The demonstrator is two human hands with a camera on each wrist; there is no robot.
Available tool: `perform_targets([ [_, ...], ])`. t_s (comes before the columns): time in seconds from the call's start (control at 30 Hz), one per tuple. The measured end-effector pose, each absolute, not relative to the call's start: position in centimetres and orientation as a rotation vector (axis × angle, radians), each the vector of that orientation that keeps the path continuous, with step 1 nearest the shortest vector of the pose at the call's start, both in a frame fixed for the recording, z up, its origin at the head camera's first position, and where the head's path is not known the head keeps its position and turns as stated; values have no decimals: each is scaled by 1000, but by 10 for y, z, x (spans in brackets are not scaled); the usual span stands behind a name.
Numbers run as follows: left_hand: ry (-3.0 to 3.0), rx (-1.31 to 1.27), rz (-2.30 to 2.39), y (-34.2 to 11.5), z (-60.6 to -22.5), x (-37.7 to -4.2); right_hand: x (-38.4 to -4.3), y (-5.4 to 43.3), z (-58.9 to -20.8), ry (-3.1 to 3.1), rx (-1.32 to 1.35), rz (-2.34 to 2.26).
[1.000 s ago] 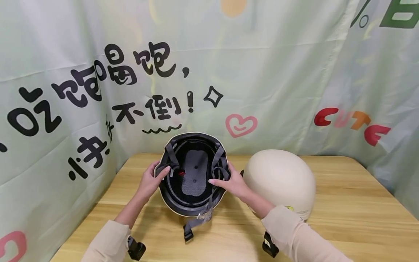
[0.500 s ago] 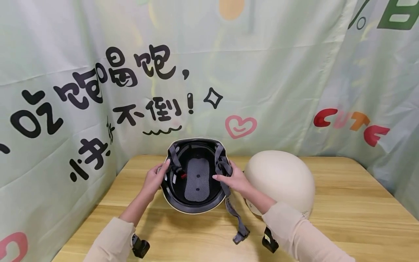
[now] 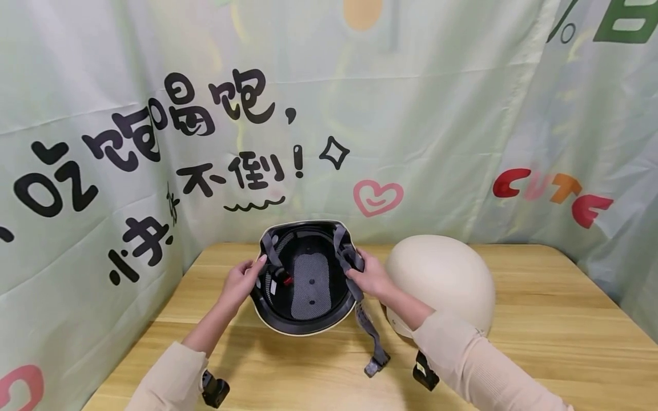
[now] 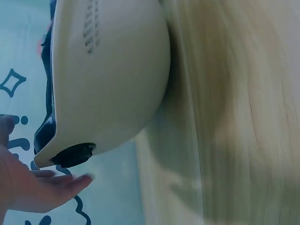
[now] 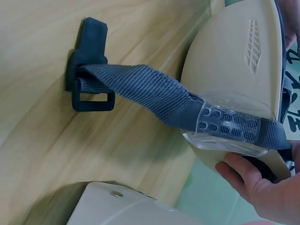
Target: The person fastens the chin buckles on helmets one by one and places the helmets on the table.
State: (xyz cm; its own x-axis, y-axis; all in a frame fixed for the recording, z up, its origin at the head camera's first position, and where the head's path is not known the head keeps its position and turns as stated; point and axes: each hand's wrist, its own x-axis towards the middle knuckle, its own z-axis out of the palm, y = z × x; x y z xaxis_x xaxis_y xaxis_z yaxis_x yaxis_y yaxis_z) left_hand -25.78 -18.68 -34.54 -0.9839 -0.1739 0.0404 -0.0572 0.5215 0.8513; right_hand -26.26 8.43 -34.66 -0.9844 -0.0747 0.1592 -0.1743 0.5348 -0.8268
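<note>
A cream helmet (image 3: 311, 285) is tipped with its black padded inside toward me, close over the table. My left hand (image 3: 241, 282) grips its left rim, thumb on the inner edge and fingers on the outside. On the opposite rim my right hand (image 3: 372, 277) holds the edge where the grey straps bunch up, its thumb over them. The chin strap (image 5: 140, 89) hangs outside the shell on the right, ending in a black buckle (image 3: 377, 362). A clear plastic piece (image 5: 229, 124) wraps part of that strap. A red tab (image 3: 288, 281) shows on another strap inside.
Beside my right forearm, a second cream helmet (image 3: 442, 279) sits dome up on the wooden table (image 3: 560, 319). Behind the table hangs a pale printed curtain (image 3: 437, 125). A small black wrist camera (image 3: 215, 389) is strapped below the left sleeve.
The helmet has tilted back and lowered slightly between both hands. Its chin strap has swung from in front of the lower rim to outside the right edge. The second helmet has stayed put.
</note>
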Motion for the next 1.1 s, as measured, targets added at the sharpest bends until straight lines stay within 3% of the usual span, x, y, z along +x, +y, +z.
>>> perform_targets([
  [0.43, -2306, -635, -739, -183, -352, -262, -264, 86, -336, -2688, 183, 1353],
  [0.73, -2469, -978, -523, -171, -351, -263, -261, 93, -318, -2749, 266, 1297],
  [1.1, -2626, -1175, -305, -162, -359, -259, -253, 98, -303, -2841, 332, 1118],
])
